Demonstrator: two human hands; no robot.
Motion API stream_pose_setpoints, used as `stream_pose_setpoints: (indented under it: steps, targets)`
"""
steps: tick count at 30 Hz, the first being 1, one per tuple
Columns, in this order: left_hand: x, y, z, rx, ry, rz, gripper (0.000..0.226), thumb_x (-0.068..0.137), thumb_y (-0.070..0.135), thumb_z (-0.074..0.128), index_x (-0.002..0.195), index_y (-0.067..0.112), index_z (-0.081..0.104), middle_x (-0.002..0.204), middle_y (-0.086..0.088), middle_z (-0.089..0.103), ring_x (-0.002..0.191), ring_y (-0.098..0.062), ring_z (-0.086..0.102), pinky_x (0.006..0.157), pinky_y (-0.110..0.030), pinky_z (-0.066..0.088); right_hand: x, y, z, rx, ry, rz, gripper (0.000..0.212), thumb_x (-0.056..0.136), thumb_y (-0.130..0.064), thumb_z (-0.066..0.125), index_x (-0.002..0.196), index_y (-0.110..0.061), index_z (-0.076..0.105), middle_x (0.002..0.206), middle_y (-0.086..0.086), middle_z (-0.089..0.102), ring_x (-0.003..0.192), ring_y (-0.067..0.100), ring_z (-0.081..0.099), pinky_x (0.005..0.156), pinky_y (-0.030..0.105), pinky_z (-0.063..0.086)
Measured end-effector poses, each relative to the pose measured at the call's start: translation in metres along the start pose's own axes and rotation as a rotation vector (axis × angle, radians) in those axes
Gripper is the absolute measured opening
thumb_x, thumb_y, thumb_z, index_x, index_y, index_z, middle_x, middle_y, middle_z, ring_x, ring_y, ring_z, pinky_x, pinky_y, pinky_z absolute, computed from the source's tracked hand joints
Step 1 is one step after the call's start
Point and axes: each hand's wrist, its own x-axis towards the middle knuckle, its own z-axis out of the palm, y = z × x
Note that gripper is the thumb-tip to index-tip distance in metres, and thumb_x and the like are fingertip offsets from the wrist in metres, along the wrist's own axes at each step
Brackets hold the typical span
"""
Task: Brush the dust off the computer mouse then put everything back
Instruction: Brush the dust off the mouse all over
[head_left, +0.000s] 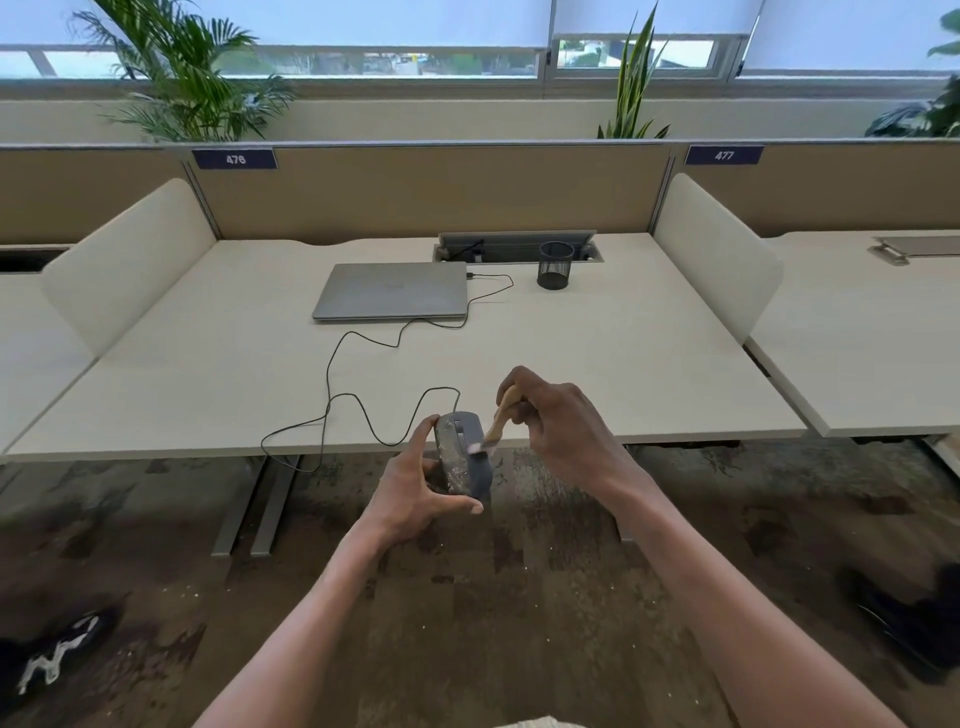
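Both forearms enter from the bottom edge, elbows cut off. Left hand (415, 488) clamps the grey wired computer mouse (462, 452), thumb under its rear, fingers hidden behind it; mouse tilted on its side, off the desk, just past the front edge. Right hand (561, 421) pinches a wooden-handled brush (498, 415), blurred bristles touching the mouse top. Mouse cable (332, 384) loops across the desk (623, 364) to a closed laptop (392, 297). Mesh pen cup (555, 265) sits beyond.
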Motion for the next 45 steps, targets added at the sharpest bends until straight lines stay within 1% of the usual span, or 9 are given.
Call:
stream_pose_setpoints:
  steps: [6, 12, 15, 21, 29, 32, 37, 41, 45]
  targets:
    - [0.008, -0.005, 0.003, -0.005, 0.007, 0.028, 0.130, 0.056, 0.039, 0.099, 0.158, 0.030, 0.018, 0.087, -0.007, 0.077, 0.075, -0.023, 0.074, 0.074, -0.032, 0.062, 0.006, -0.005, -0.004, -0.059, 0.173, 0.006, 0.023, 0.096, -0.002, 0.060, 0.107, -0.022, 0.055, 0.080, -0.023, 0.057, 0.059, -0.004, 0.055, 0.054, 0.005, 0.032]
    - [0.014, -0.009, 0.003, -0.031, 0.046, 0.059, 0.129, 0.055, 0.042, 0.099, 0.156, 0.031, 0.021, 0.086, 0.000, 0.078, 0.073, -0.012, 0.075, 0.068, -0.017, 0.057, 0.001, -0.004, 0.000, -0.013, 0.117, -0.018, 0.025, 0.093, 0.005, 0.059, 0.105, -0.018, 0.059, 0.086, -0.018, 0.065, 0.085, 0.009, 0.072, 0.064, 0.019, 0.051]
    - [0.015, -0.013, 0.005, -0.024, 0.085, 0.036, 0.129, 0.053, 0.045, 0.099, 0.156, 0.030, 0.023, 0.089, 0.000, 0.078, 0.074, -0.014, 0.074, 0.070, -0.019, 0.056, -0.011, -0.004, -0.001, 0.008, 0.055, -0.027, 0.032, 0.090, 0.009, 0.060, 0.103, -0.020, 0.059, 0.088, -0.017, 0.065, 0.085, 0.002, 0.068, 0.065, 0.002, 0.042]
    - [0.016, -0.017, 0.005, -0.021, 0.125, 0.022, 0.128, 0.052, 0.045, 0.100, 0.154, 0.032, 0.024, 0.117, -0.008, 0.074, 0.092, -0.020, 0.074, 0.085, -0.036, 0.059, -0.032, 0.001, -0.003, -0.020, -0.025, 0.002, 0.038, 0.088, 0.009, 0.052, 0.102, -0.025, 0.056, 0.080, -0.022, 0.058, 0.071, -0.006, 0.059, 0.059, 0.009, 0.040]
    - [0.016, -0.013, 0.006, -0.068, 0.109, 0.018, 0.133, 0.051, 0.043, 0.100, 0.156, 0.031, 0.021, 0.114, -0.014, 0.073, 0.095, -0.028, 0.073, 0.091, -0.051, 0.059, -0.017, -0.002, -0.006, -0.040, 0.216, -0.033, 0.023, 0.093, 0.001, 0.063, 0.108, -0.016, 0.062, 0.083, -0.013, 0.067, 0.071, 0.001, 0.059, 0.058, 0.013, 0.042]
    - [0.017, -0.015, 0.006, -0.074, 0.118, 0.023, 0.131, 0.050, 0.046, 0.100, 0.155, 0.032, 0.022, 0.107, -0.011, 0.075, 0.090, -0.026, 0.074, 0.087, -0.048, 0.061, -0.016, -0.001, 0.000, -0.018, 0.213, -0.033, 0.020, 0.095, -0.003, 0.061, 0.108, -0.018, 0.061, 0.082, -0.018, 0.060, 0.069, 0.003, 0.060, 0.057, 0.013, 0.042]
    - [0.019, -0.021, 0.003, -0.131, 0.149, 0.041, 0.130, 0.048, 0.052, 0.098, 0.154, 0.033, 0.024, 0.093, -0.001, 0.079, 0.079, -0.009, 0.076, 0.071, -0.019, 0.059, -0.033, 0.006, 0.007, 0.047, 0.139, -0.001, 0.033, 0.092, 0.004, 0.057, 0.106, -0.026, 0.061, 0.083, -0.020, 0.064, 0.077, -0.001, 0.065, 0.061, 0.010, 0.047]
    - [0.021, -0.023, 0.001, -0.137, 0.161, 0.050, 0.127, 0.046, 0.057, 0.097, 0.150, 0.034, 0.028, 0.111, -0.009, 0.076, 0.092, -0.017, 0.076, 0.085, -0.043, 0.062, -0.045, 0.011, 0.009, 0.056, 0.084, 0.027, 0.034, 0.088, 0.000, 0.052, 0.103, -0.030, 0.059, 0.080, -0.019, 0.064, 0.075, -0.003, 0.064, 0.055, 0.009, 0.043]
    - [0.023, -0.022, 0.002, -0.113, 0.157, 0.055, 0.127, 0.045, 0.056, 0.098, 0.149, 0.035, 0.030, 0.109, -0.008, 0.076, 0.089, -0.014, 0.076, 0.083, -0.040, 0.063, -0.048, 0.014, 0.007, 0.040, 0.094, 0.052, 0.030, 0.091, -0.002, 0.055, 0.102, -0.029, 0.059, 0.079, -0.017, 0.066, 0.071, -0.003, 0.063, 0.052, 0.009, 0.041]
